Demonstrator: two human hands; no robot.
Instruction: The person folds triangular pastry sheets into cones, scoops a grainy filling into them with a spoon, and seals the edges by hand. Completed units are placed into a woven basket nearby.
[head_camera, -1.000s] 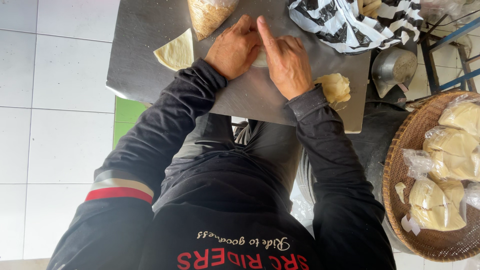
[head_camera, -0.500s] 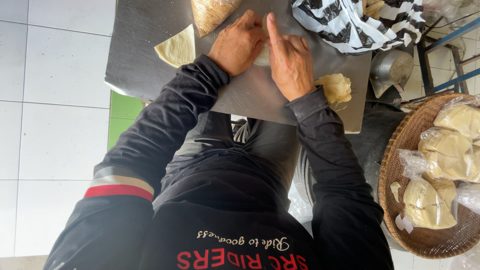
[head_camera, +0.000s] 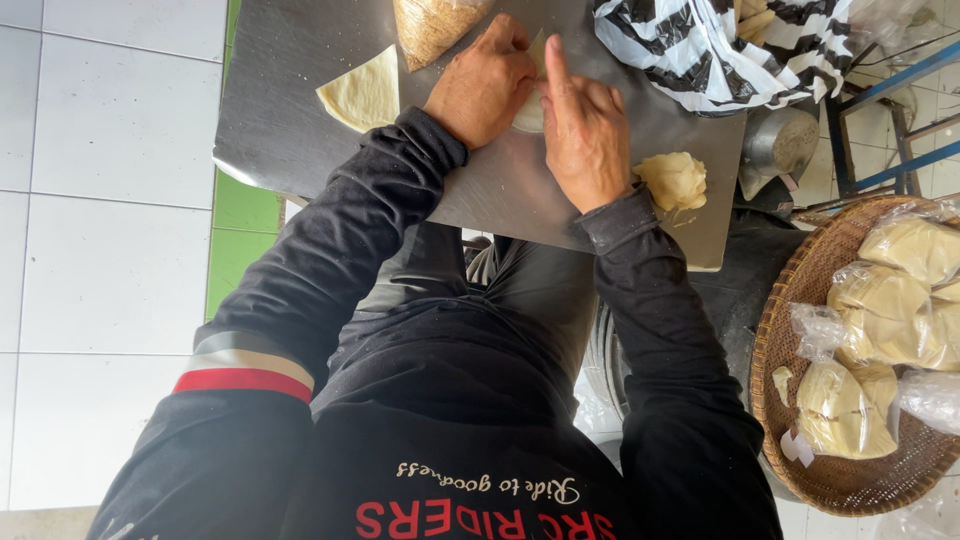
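the left hand (head_camera: 485, 85) rests on the metal tabletop (head_camera: 290, 130), fingers curled narrow over the near edge of a small pale dough piece (head_camera: 528, 112). the right hand (head_camera: 585, 135) lies just beside it, index finger extended straight and pressing along the same dough piece, the other fingers folded loosely. both hands touch the dough piece, which sits between them near the middle of the tabletop and is mostly hidden; whether it is gripped or only pressed flat cannot be told.

a folded, wedge-shaped dough sheet (head_camera: 362, 92) lies flat on the tabletop, apart from the left hand on its outer side. a lump of raw dough (head_camera: 675, 180) sits near the right wrist, close to the tabletop's near edge. a clear bag of brownish filling (head_camera: 435, 25) lies at the far edge, just beyond the left hand. a black-and-white striped plastic bag (head_camera: 720, 50) occupies the far right part of the tabletop. a metal pot (head_camera: 780, 145) stands just off the tabletop's right side. a woven basket (head_camera: 800, 330) further right holds several clear bags of pale dough (head_camera: 880, 305).
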